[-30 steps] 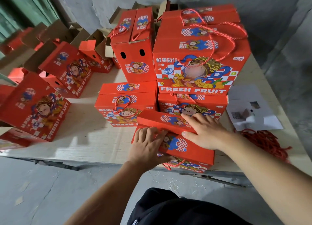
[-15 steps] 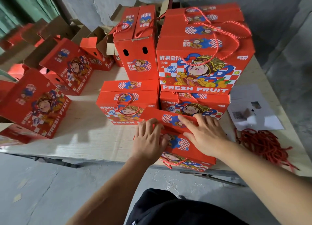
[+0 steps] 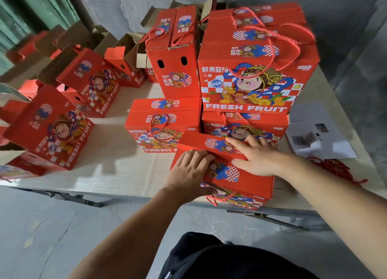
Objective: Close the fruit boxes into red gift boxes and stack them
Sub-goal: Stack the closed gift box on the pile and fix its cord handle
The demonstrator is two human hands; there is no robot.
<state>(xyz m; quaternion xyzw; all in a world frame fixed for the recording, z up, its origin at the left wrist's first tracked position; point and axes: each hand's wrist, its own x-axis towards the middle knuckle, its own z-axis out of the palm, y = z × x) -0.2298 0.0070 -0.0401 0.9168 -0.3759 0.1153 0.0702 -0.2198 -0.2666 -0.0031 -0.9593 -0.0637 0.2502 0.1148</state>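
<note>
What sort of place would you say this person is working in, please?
Probably a packing area in a warehouse or workshop. Many identical red gift boxes are stacked on a plain wooden table, open unfolded boxes wait behind, loose red rope handles lie ready, and the floor is bare concrete.

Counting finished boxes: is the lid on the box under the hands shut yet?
Not fully. The far flap sits raised above the near flap; the right hand presses it down, the left hand holds the near flap.

Bare forearms, dark garment [image 3: 219, 257] — black
</note>
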